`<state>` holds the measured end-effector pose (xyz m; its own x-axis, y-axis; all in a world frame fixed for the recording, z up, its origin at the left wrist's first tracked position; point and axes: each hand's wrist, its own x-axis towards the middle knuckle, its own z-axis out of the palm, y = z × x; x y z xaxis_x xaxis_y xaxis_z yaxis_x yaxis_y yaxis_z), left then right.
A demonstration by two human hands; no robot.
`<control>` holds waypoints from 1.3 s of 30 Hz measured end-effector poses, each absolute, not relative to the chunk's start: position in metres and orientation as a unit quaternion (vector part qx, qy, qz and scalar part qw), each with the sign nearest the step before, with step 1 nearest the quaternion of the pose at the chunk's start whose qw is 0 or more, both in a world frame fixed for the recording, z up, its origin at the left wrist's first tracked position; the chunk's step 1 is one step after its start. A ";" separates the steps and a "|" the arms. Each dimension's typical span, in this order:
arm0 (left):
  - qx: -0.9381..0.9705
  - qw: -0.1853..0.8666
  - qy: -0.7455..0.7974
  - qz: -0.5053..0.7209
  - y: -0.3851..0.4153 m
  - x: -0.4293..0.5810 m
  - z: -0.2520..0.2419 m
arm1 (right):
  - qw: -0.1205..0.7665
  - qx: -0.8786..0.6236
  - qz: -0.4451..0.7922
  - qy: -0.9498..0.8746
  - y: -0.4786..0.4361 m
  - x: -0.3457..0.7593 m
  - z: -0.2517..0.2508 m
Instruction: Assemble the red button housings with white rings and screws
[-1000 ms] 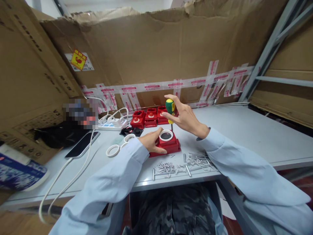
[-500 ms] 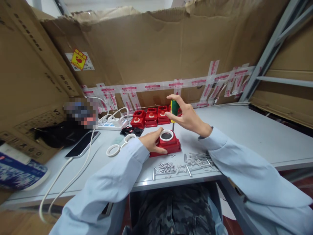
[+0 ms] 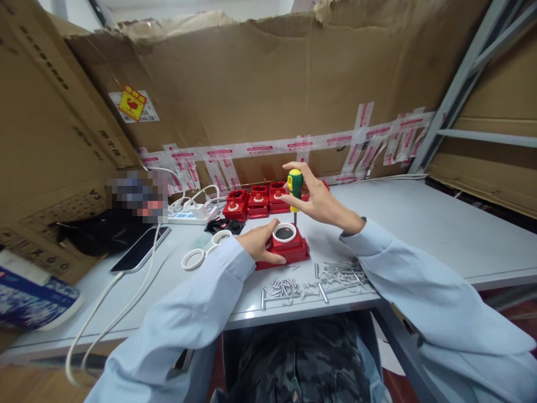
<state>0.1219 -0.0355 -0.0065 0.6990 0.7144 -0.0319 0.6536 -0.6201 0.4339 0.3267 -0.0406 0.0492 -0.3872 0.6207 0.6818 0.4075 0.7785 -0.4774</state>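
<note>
My left hand point(image 3: 262, 244) is closed around the left part of a red housing point(image 3: 298, 250), pressing it to the table. A white ring point(image 3: 284, 232) with a dark centre sits on top of that housing. In my right hand point(image 3: 318, 198) is a screwdriver point(image 3: 295, 184) with a green and yellow handle, pinched between thumb and fingers. It stands upright, its shaft reaching down to the far right corner of the housing, where the tip is too small to make out. Loose screws point(image 3: 285, 287) lie in a pile in front.
More metal parts point(image 3: 342, 275) lie beside my right sleeve. Several red housings point(image 3: 258, 200) stand in a row at the back, next to a power strip point(image 3: 193, 212). White rings point(image 3: 193, 259), a phone point(image 3: 141, 249) and a cable point(image 3: 145, 280) are on the left. A cardboard wall point(image 3: 268, 84) closes the rear.
The screwdriver's handle has turned in my right hand, showing more yellow, and my fingers have shifted slightly. My left hand still holds the housing in the same place.
</note>
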 end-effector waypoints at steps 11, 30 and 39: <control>0.902 0.198 0.374 0.078 -0.039 0.123 -0.005 | 0.509 -0.397 0.052 -0.762 -0.038 0.325 0.044; 0.904 0.194 0.375 0.071 -0.039 0.124 -0.004 | 0.420 -0.241 0.245 -0.840 -0.039 0.336 0.050; 0.901 0.191 0.383 0.068 -0.038 0.124 -0.005 | 0.460 -0.381 0.020 -0.802 -0.041 0.321 0.045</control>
